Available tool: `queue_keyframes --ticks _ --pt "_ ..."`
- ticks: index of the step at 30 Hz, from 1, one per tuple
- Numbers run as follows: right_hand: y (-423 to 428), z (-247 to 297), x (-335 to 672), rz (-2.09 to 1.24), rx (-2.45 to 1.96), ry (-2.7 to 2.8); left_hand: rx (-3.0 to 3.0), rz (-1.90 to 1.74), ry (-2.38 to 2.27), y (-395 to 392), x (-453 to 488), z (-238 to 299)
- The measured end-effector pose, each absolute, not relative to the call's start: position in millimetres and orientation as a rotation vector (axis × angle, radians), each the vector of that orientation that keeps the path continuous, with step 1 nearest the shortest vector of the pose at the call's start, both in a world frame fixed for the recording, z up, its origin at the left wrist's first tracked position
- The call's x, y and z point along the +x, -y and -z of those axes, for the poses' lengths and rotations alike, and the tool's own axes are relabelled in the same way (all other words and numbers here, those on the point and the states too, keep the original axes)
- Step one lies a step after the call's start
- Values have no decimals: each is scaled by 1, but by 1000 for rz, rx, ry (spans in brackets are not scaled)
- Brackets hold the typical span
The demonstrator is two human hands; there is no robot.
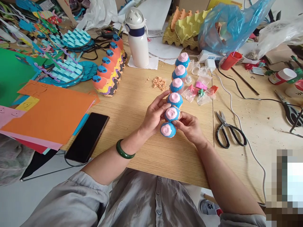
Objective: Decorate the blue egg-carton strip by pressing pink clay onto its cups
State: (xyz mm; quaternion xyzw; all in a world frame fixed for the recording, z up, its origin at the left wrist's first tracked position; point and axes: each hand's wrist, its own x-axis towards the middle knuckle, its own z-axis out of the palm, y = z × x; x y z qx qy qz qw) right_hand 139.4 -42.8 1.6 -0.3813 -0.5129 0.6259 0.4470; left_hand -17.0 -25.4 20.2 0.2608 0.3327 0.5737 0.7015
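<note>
A strip of egg-carton cups [174, 98], its domes coated in blue and topped with pink modelling clay, is held up over the table between my two hands. My left hand [156, 112] grips its left edge, thumb near the middle domes. From the right, my right hand [189, 126] pinches the strip close to its near end. Beyond it lie small plastic packets of coloured clay [201, 90]. A little pile of orange crumbs [159, 83] is left of the strip. Another strip, painted orange, yellow and purple with blue spots [109, 67], stands farther left.
Black-handled scissors [229, 130] and a white cable [233, 108] lie to the right. A phone [87, 137] and coloured paper sheets [50, 110] are on the left. Behind stand a white bottle [138, 41], egg trays [189, 28] and a blue plastic bag [229, 28].
</note>
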Motion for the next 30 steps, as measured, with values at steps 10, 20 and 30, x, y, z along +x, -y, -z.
queue_keyframes --ticks 10,20,30 --pt "40 -5 151 -1743 -918 1268 626 -1238 -763 24 -20 -18" --pt "40 -7 144 -1513 -1048 1360 602 -1261 -784 22 -15 -8" --pt "39 -3 146 -1758 -899 1083 600 -1254 -773 17 -25 -13"
